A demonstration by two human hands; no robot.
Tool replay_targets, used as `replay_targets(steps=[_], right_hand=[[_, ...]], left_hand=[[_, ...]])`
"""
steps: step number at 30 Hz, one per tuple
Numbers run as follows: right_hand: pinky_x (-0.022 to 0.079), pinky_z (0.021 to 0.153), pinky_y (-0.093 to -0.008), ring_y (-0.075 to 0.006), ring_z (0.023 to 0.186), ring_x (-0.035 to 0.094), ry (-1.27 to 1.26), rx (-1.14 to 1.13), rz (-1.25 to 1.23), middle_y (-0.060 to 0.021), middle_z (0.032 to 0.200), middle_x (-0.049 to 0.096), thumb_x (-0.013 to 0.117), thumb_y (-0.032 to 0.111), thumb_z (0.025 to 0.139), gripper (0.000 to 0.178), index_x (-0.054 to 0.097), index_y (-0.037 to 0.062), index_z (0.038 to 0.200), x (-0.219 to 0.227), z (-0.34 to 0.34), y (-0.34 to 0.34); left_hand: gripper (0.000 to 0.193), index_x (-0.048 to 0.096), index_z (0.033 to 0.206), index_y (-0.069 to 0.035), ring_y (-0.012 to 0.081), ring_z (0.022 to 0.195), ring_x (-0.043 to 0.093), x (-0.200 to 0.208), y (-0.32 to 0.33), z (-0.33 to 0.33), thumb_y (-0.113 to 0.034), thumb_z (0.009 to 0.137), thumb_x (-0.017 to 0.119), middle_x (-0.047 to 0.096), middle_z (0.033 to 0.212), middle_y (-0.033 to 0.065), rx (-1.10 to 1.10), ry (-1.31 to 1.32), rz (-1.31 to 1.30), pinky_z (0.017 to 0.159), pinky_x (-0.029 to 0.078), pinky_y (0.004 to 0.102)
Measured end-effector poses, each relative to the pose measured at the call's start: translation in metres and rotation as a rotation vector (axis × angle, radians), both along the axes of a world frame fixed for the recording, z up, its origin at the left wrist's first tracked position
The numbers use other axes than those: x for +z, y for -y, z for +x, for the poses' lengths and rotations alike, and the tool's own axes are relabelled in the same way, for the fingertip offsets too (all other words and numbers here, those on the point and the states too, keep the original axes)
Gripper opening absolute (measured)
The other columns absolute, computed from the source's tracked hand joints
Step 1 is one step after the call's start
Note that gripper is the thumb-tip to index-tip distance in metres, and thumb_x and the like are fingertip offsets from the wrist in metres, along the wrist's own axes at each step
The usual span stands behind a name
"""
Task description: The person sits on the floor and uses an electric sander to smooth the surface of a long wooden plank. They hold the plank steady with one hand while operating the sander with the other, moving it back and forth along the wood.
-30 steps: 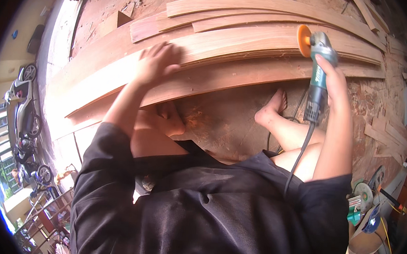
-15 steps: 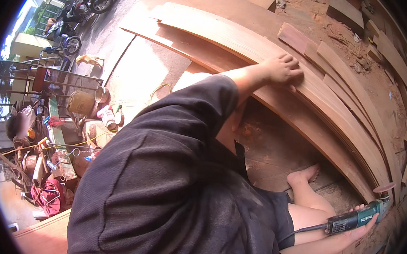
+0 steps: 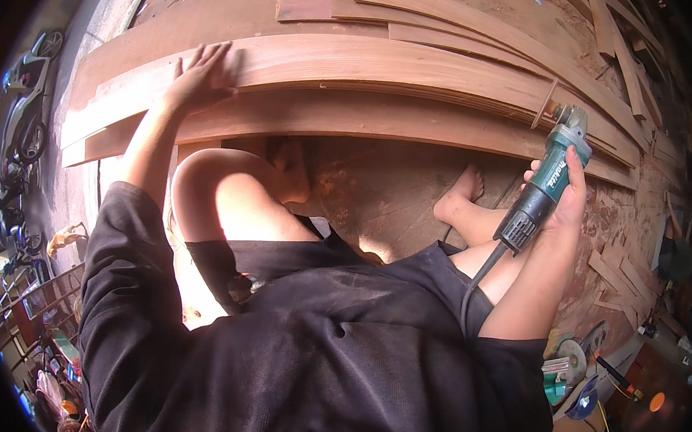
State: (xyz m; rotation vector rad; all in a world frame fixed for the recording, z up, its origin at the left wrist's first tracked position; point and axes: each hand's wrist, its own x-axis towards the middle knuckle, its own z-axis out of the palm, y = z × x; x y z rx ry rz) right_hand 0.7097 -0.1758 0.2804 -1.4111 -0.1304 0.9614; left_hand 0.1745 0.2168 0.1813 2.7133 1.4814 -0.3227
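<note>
A long pale brown wooden board (image 3: 317, 60) stretches across in front of me, lying along a second board (image 3: 329, 117) on its near side. Toward its left end my left hand (image 3: 198, 81) is at the upper face with fingers spread, partly blurred; whether it presses on the wood I cannot tell. My right hand (image 3: 572, 196) is wrapped round a teal and black angle grinder (image 3: 548, 178). The grinder's thin round disc (image 3: 544, 105) stands on edge near the board's right part; contact is unclear. Its black power cord (image 3: 478, 277) runs down over my right thigh.
Thin planks (image 3: 448, 13) lie stacked beyond the board. Short wood strips (image 3: 621, 275) are scattered at right, above several round discs (image 3: 573, 356). My bare foot (image 3: 461, 192) rests close to the near board. Motorcycles (image 3: 34, 106) stand at far left.
The view has swung round toward the right. My left hand's curled fingers have spread, and it sits nearer the board's left end. The grinder, still in my right hand, now points up toward the boards.
</note>
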Motion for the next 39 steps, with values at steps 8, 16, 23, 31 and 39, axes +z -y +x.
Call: replay_targets(steps=[8, 16, 23, 31, 39], right_hand=[[0.061, 0.06, -0.0329, -0.02, 0.064, 0.071, 0.213, 0.093, -0.164, -0.0101, 0.082, 0.071, 0.083, 0.047, 0.093, 0.051, 0.069, 0.0018, 0.111, -0.01, 0.004, -0.009], [0.056, 0.074, -0.0385, -0.0213, 0.08, 0.072, 0.793, 0.446, -0.608, -0.0121, 0.091, 0.076, 0.085, 0.052, 0.082, 0.06, 0.08, -0.0023, 0.105, -0.047, 0.019, -0.117], [0.058, 0.08, -0.0391, -0.0248, 0.086, 0.075, 0.895, 0.493, -0.666, -0.0172, 0.096, 0.078, 0.084, 0.055, 0.082, 0.065, 0.08, -0.0029, 0.111, -0.067, -0.004, -0.145], [0.059, 0.098, -0.0423, -0.0315, 0.107, 0.078, 0.992, 0.845, -0.635, -0.0186, 0.114, 0.081, 0.081, 0.061, 0.079, 0.069, 0.079, 0.0079, 0.122, -0.045, -0.143, -0.192], [0.057, 0.101, -0.044, -0.0323, 0.113, 0.077, 1.029, 0.922, -0.71, -0.0162, 0.118, 0.08, 0.08, 0.064, 0.079, 0.07, 0.078, 0.0126, 0.127, -0.045, -0.106, -0.169]], left_hand=[[0.094, 0.032, 0.171, -0.025, 0.0255, 0.165, 0.027, -0.009, 0.005, 0.1, -0.057, 0.095, 0.075, 0.036, 0.175, 0.0043, -0.19, 0.089, -0.061, 0.13, 0.022, 0.0657], [0.064, 0.052, 0.158, -0.024, 0.0252, 0.159, 0.038, -0.044, -0.056, -0.02, -0.064, 0.109, 0.044, 0.049, 0.167, 0.0042, 0.289, 0.136, 0.154, 0.124, 0.022, 0.0722], [0.057, 0.057, 0.153, -0.026, 0.0247, 0.155, 0.044, -0.046, -0.031, -0.013, -0.06, 0.109, 0.043, 0.055, 0.161, 0.003, 0.305, 0.227, 0.338, 0.122, 0.021, 0.0758], [0.058, 0.054, 0.155, -0.029, 0.0237, 0.155, 0.044, -0.055, -0.038, -0.027, -0.062, 0.109, 0.042, 0.051, 0.164, -0.001, 0.289, 0.203, 0.378, 0.121, 0.022, 0.0765], [0.06, 0.054, 0.157, -0.03, 0.0237, 0.157, 0.041, -0.062, -0.049, -0.028, -0.062, 0.108, 0.041, 0.05, 0.166, -0.0002, 0.309, 0.239, 0.362, 0.123, 0.021, 0.0745]])
